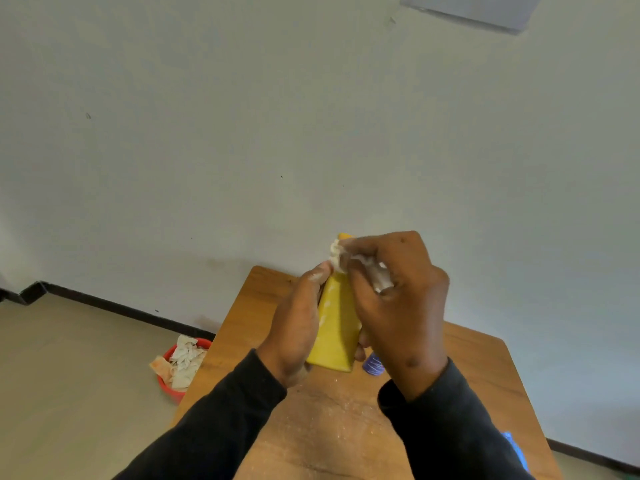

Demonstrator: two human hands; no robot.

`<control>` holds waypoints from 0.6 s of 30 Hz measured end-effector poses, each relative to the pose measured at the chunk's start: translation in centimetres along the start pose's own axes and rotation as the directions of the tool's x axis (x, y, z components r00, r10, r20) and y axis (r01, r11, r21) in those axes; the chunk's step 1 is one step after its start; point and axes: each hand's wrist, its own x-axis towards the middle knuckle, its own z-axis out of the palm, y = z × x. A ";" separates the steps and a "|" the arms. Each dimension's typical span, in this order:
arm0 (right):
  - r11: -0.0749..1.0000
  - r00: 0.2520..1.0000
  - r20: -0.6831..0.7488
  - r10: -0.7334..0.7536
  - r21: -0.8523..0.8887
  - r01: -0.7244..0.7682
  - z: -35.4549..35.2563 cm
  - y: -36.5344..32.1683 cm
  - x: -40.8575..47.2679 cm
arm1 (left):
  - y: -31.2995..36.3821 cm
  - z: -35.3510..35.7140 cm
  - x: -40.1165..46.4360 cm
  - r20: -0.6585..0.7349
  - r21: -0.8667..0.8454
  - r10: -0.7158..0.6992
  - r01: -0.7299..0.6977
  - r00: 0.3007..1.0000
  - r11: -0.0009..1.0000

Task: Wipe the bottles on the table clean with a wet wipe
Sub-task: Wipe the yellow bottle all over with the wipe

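A yellow bottle (335, 327) is held above the wooden table (332, 431), its top pointing away from me. My left hand (296, 327) grips the bottle's left side. My right hand (398, 299) holds a crumpled white wet wipe (337, 256) pressed against the bottle's upper end near the cap. Part of a small blue-and-white striped object (373, 364) shows on the table just below my right hand; most of it is hidden.
A red bin (173, 388) with several used wipes stands on the floor left of the table. A blue item (516, 448) peeks out by my right sleeve at the table's right edge. White dust specks cover the tabletop. A white wall stands behind.
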 end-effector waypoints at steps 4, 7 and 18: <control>1.000 0.997 0.083 0.002 -0.001 -0.002 -0.6 0.5 -0.9 | 0.4 -0.4 -0.1 0.009 0.005 -0.005 0.005 1.000 1.000; 0.996 0.996 -0.002 0.090 -0.029 -0.090 -0.8 1.5 0.1 | 0.7 -0.3 -0.3 0.059 0.016 -0.054 0.053 0.997 0.998; 0.996 0.996 -0.028 0.085 0.014 -0.084 -1.0 1.5 -0.3 | 1.0 -0.4 -0.2 0.046 0.072 -0.020 0.016 0.999 0.997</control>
